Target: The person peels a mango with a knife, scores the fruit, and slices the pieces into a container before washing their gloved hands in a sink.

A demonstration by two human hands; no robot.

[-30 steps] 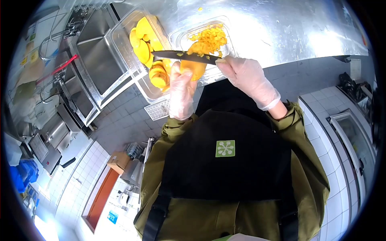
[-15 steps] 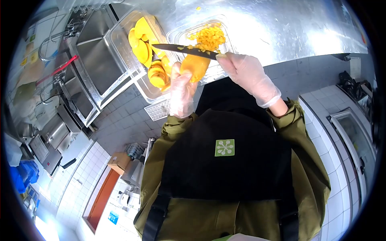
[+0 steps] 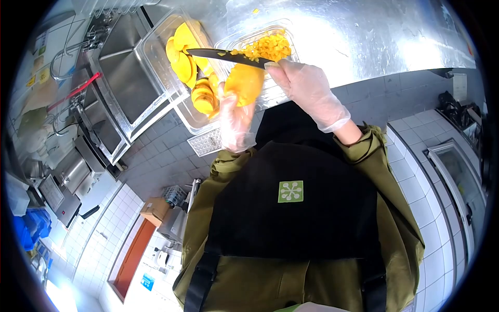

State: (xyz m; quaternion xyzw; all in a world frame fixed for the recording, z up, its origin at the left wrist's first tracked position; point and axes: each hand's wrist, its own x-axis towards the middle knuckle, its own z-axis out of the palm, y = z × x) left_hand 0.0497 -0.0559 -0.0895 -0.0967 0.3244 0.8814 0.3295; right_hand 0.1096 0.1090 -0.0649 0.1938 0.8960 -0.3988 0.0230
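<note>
My left hand [image 3: 235, 120], in a clear glove, is closed round a peeled yellow-orange fruit [image 3: 243, 85]. My right hand [image 3: 311, 93], gloved too, grips the handle end of a dark-bladed knife [image 3: 221, 55]. The blade points left, just beyond the fruit's far end, with small yellow bits stuck on it. Behind the blade, diced yellow pieces [image 3: 273, 47] lie in a clear container [image 3: 292, 32]. To the left, a larger clear container [image 3: 152, 42] holds big yellow fruit pieces [image 3: 182, 66]. The knife's handle is hidden in my right hand.
The containers are on a shiny metal table [image 3: 353, 39]. A steel sink [image 3: 130, 73] stands left of them, with a red tool [image 3: 78, 88] beyond it. A small yellow bit lies on the table at the top. A glass-door unit [image 3: 452, 166] is at the right.
The knife and my right hand have shifted left. The fruit in my left hand has moved slightly left and is tilted differently, with more of its broad side showing.
</note>
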